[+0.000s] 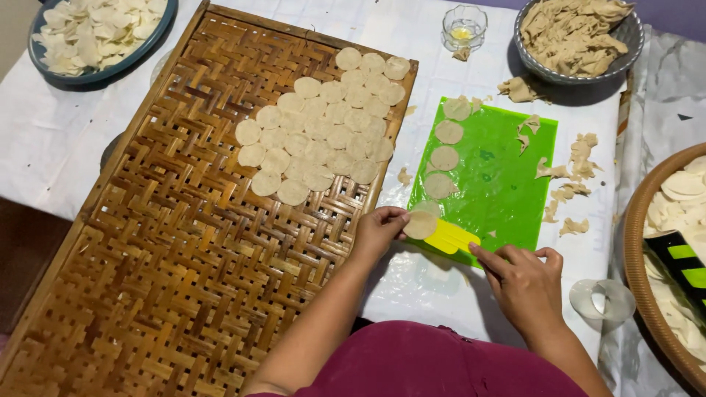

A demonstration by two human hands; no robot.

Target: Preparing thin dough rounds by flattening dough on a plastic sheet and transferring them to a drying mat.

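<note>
One thin dough round (pixel 420 225) sits at the near-left corner of the green mat (pixel 507 184), half lifted off its edge. Left hand (pixel 379 230) pinches that round between thumb and fingertips, other fingers curled in. Right hand (pixel 523 283) holds a yellow scraper (pixel 451 237), index finger stretched along it, remaining fingers bunched; the blade tip lies under or against the round, can't tell which.

Three more cut rounds (pixel 444 157) lie in a column up the mat's left side, with a fourth at the top corner. Dough scraps (pixel 570 184) are scattered over the mat's right edge and the white table cover (pixel 51 147) beside it.

Left of the mat: large woven bamboo tray (pixel 169 242), tilted diagonally across the table. A cluster of laid-out rounds (pixel 327 125) fills its upper right part, overlapping slightly, rest bare.

Far edge: small glass dish (pixel 464 27), grey bowl (pixel 625 44) heaped with scraps, blue plate (pixel 151 37) of white chips top left. Round clear cutter (pixel 601 300) just right of the right hand. Woven basket (pixel 636 250) with more white pieces at the right edge. Person wears a maroon top (pixel 426 364).
</note>
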